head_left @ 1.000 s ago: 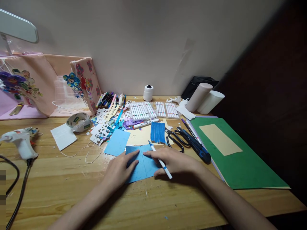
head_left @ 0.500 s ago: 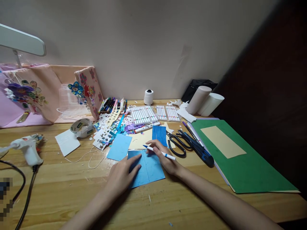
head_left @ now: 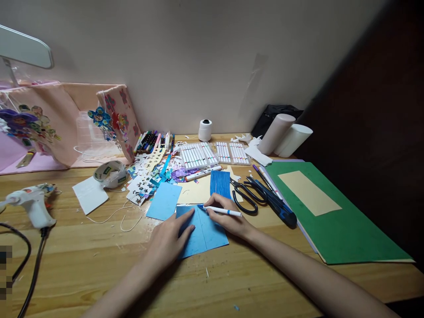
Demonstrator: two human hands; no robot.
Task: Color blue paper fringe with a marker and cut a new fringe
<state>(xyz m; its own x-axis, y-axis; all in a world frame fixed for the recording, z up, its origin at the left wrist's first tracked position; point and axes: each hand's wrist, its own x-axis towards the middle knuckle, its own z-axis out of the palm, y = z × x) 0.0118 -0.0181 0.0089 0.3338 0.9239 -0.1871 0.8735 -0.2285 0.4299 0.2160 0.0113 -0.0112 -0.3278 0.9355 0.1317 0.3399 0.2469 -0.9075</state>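
On the brown wooden table (head_left: 99, 265) here, a light-blue rectangular paper card (head_left: 213, 236) lies flat. The left hand (head_left: 167, 236), fingers spread, presses it, gripping nothing; the right hand (head_left: 232, 221) pinches a slim white marker (head_left: 228, 212), blue tip at the card's top edge. Marking seems underway; any further stroke calls for a steady card.

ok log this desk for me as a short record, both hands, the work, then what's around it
left hand: finger and thumb on lined card
right hand: holds white pen
pen tip: at card's far edge, near the line; contact unclear
person's left: glue gun, tape
person's right: scissors, cutter, green sheet
beyond: marker sets, spool
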